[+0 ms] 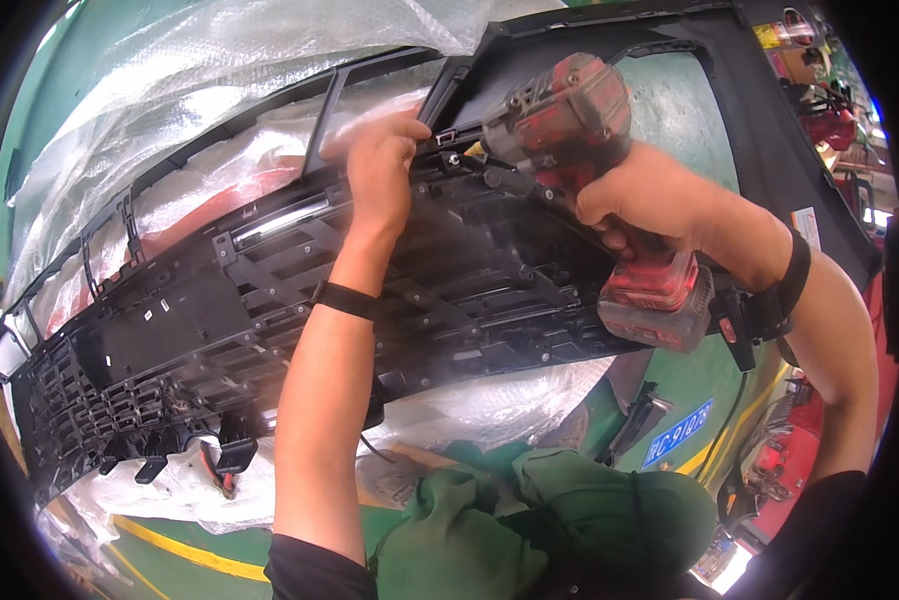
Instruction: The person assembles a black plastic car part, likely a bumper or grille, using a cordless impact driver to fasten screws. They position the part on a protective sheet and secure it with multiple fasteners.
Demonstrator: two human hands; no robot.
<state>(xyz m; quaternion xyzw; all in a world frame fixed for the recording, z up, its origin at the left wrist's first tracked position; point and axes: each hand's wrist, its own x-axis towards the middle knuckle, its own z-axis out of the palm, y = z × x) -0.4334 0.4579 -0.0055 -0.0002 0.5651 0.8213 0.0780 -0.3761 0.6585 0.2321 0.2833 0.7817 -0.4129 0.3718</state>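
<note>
Nearest the lower edge lies a crumpled green cloth, bunched just below the black plastic grille and partly over the green floor with its yellow line. A blue plate with white characters lies on the floor to the right of the cloth.

The grille, a long car front panel with a honeycomb mesh at its left end and ribbed bars across its middle, rests back-side up on clear plastic wrap. The wrap spreads beneath it and billows beyond its far edge toward the upper left.

The left hand reaches up across the grille, a black band on its wrist, and presses down on the grille's far edge, fingers curled over the rim beside a small metal clip. It grasps nothing loose; it only bears on the plastic.

The right hand, also banded at the wrist, is wrapped fully round the grip of a worn red cordless driver. The driver's battery base hangs below the fist, over the right end of the grille. Its nose points left and sits against a fastening point on the far edge, just beside the left fingertips.

Farther off, a black frame rises along the upper right, with red equipment beyond it.
</note>
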